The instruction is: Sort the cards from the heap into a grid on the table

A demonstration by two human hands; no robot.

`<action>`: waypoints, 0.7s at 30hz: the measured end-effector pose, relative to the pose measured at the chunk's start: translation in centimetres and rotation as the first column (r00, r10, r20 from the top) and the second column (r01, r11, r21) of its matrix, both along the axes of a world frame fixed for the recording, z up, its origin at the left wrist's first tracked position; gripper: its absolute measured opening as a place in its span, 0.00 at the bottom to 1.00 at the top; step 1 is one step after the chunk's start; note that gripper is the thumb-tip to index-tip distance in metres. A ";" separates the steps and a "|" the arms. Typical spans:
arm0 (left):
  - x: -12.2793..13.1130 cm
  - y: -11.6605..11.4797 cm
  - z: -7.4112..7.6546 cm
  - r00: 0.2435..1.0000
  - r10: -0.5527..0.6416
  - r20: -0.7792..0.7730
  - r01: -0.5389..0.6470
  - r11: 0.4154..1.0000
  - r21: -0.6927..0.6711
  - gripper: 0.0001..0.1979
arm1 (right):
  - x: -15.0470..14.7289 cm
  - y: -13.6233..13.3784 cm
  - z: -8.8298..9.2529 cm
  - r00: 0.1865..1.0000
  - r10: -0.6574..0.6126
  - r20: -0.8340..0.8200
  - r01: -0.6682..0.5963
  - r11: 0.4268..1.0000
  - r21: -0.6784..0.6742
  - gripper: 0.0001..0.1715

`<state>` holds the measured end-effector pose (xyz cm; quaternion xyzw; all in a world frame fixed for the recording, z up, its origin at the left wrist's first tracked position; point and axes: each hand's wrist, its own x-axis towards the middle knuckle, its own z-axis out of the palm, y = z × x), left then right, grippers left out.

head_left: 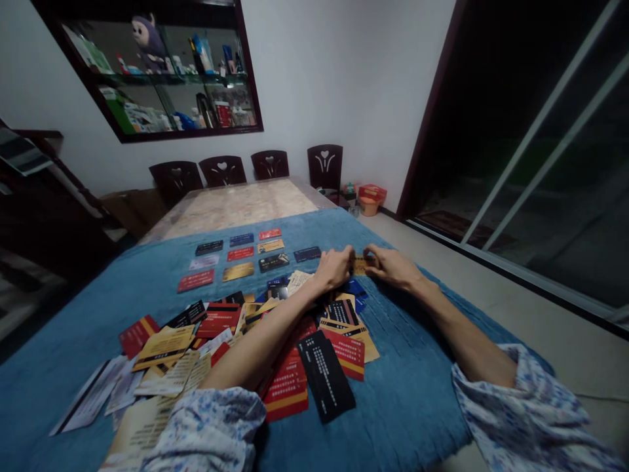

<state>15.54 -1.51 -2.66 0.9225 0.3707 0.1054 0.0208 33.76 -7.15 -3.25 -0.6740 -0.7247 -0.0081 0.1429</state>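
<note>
Left hand (335, 267): fingers pinching the left end of a gold card (361, 265).
Right hand (393, 267): fingers pinching the right end of the same card.
Gold card: between both hands, low over the blue cloth (413, 393), near the right edge of the worktop (236, 206).
Sorted cards (246, 257): flat in rows, beyond the hands.
Loose pile (236, 341): mixed red, black and gold cards under the left forearm.

Your left hand (334, 267) and right hand (393, 267) are bare; both forearms show below pushed-up white sleeves (535, 406) with small blue flowers.
</note>
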 end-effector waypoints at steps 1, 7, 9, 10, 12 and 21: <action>0.0 0.1 0.0 1.000 0.000 0.006 0.000 1.000 0.002 0.17 | 0.0 0.1 -0.1 1.000 0.015 0.002 -0.015 1.000 0.011 0.18; -0.2 0.3 0.2 0.999 0.015 0.036 -0.015 1.000 0.001 0.17 | 0.2 0.2 -0.3 0.997 0.073 0.009 -0.073 0.997 0.032 0.23; -0.3 0.3 0.5 0.999 0.026 0.041 -0.026 1.000 0.002 0.18 | 0.1 0.2 -0.3 0.997 0.081 0.004 -0.082 0.996 0.041 0.26; -0.4 0.2 0.7 0.999 0.031 0.043 -0.031 1.000 0.001 0.18 | 0.0 0.1 -0.2 0.996 0.085 0.004 -0.085 0.995 0.047 0.27; -0.6 -0.1 1.1 0.998 0.042 0.043 -0.042 0.999 -0.012 0.17 | -0.2 0.0 0.0 0.996 0.093 0.007 -0.093 0.994 0.056 0.27; -2.8 -0.9 1.8 1.000 0.013 0.006 -0.013 1.000 0.010 0.23 | -0.9 0.3 -0.5 0.990 0.137 0.031 -0.140 0.981 0.135 0.27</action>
